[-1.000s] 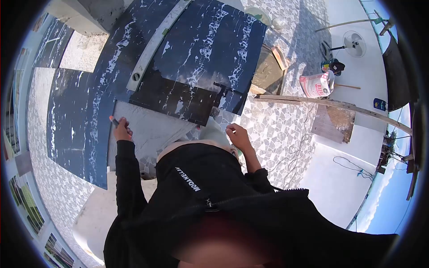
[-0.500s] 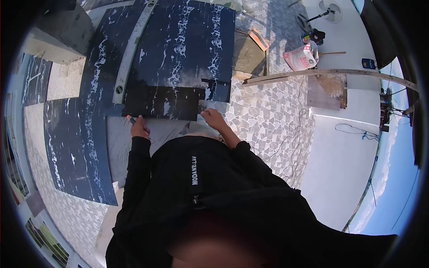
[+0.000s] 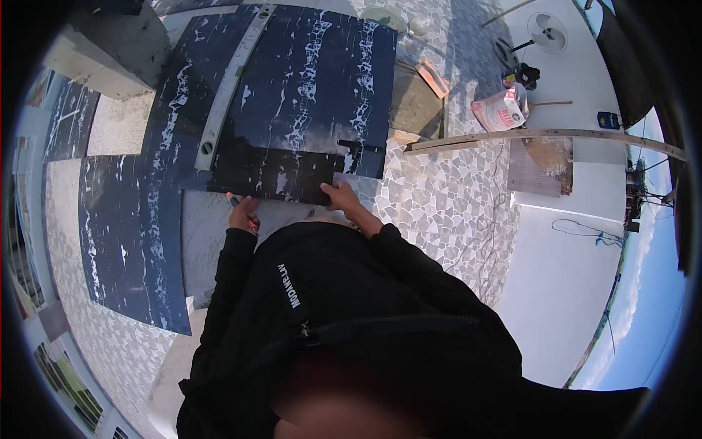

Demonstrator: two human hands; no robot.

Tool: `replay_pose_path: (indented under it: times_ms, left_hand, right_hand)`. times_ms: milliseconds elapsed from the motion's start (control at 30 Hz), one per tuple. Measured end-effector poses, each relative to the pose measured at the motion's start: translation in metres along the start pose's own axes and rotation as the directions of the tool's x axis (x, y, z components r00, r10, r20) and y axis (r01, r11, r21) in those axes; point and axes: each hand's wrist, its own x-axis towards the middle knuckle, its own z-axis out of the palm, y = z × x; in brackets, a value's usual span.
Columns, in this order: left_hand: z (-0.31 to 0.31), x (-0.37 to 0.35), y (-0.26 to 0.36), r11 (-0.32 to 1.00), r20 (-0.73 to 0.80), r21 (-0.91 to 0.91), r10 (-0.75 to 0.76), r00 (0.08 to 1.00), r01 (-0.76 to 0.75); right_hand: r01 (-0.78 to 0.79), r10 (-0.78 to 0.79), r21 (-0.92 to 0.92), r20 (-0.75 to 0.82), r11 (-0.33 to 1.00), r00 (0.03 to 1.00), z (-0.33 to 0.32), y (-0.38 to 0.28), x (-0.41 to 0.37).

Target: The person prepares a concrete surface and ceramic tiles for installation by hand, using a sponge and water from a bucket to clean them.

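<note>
A dark tile with white veins (image 3: 256, 172) lies in front of me, at the near end of large dark veined tiles (image 3: 285, 73). My left hand (image 3: 243, 214) is closed around an orange-tipped tool (image 3: 232, 197) near the tile's near left corner. At the near right edge, my right hand (image 3: 341, 197) pinches the tile between thumb and fingers. A long metal level (image 3: 232, 84) rests on the tiles, its near end beside the dark tile. A small black angled piece (image 3: 354, 146) lies beyond my right hand.
An orange-edged trowel (image 3: 433, 79) lies by a cement-covered board (image 3: 414, 106). Farther right are a white bucket (image 3: 499, 111), a fan (image 3: 547, 33) and a long wooden strip (image 3: 541, 134). A concrete block (image 3: 95, 66) stands at the upper left.
My right hand has moved left onto the dark tile's near edge and grips it. My left hand has shifted slightly with its tool. The view has moved a little.
</note>
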Motion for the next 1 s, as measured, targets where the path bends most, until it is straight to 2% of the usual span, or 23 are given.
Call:
replay_pose_path:
  times_ms: [133,267,333,500,633,733,800,867,933,1000]
  left_hand:
    - [0.009,-0.002,-0.008,1.000,-0.050,-0.014,0.009,0.999,-0.009]
    - [0.006,0.003,-0.015,0.997,-0.087,-0.070,0.017,0.996,-0.023]
    - [0.011,-0.004,-0.019,0.999,-0.055,-0.023,0.032,0.998,-0.033]
    - [0.021,-0.012,-0.028,0.998,-0.049,0.008,0.068,0.996,-0.068]
    - [0.022,-0.008,-0.034,0.990,-0.064,-0.068,0.117,0.991,-0.122]
    - [0.028,-0.004,-0.038,0.985,-0.090,-0.135,0.100,0.991,-0.111]
    - [0.034,-0.007,-0.038,0.990,-0.146,-0.075,0.105,0.984,-0.117]
    - [0.037,-0.013,-0.037,0.984,-0.164,-0.089,0.141,0.976,-0.157]
    - [0.035,-0.012,-0.038,0.977,-0.121,-0.029,0.208,0.971,-0.213]
    - [0.034,-0.012,-0.039,0.979,-0.101,-0.037,0.194,0.976,-0.198]
  right_hand:
    - [0.022,-0.037,-0.165,-0.085,0.986,0.996,0.006,-0.003,-0.001]
    - [0.037,-0.049,-0.189,-0.059,0.981,0.997,0.010,-0.012,-0.009]
    - [0.054,-0.065,-0.223,-0.045,0.973,0.997,0.009,-0.008,-0.007]
    - [0.046,-0.053,-0.205,-0.028,0.978,0.998,0.006,-0.007,-0.006]
    - [0.070,-0.070,-0.205,0.007,0.976,0.998,0.007,-0.009,-0.008]
    - [0.082,-0.079,-0.208,0.022,0.975,0.997,0.007,-0.011,-0.012]
    - [0.095,-0.090,-0.178,0.035,0.979,0.995,0.007,-0.013,-0.014]
    - [0.092,-0.084,-0.190,0.050,0.977,0.995,0.008,-0.016,-0.016]
    - [0.087,-0.078,-0.200,0.053,0.976,0.996,0.006,-0.016,-0.014]
    - [0.080,-0.073,-0.172,0.046,0.982,0.996,0.008,-0.016,-0.014]
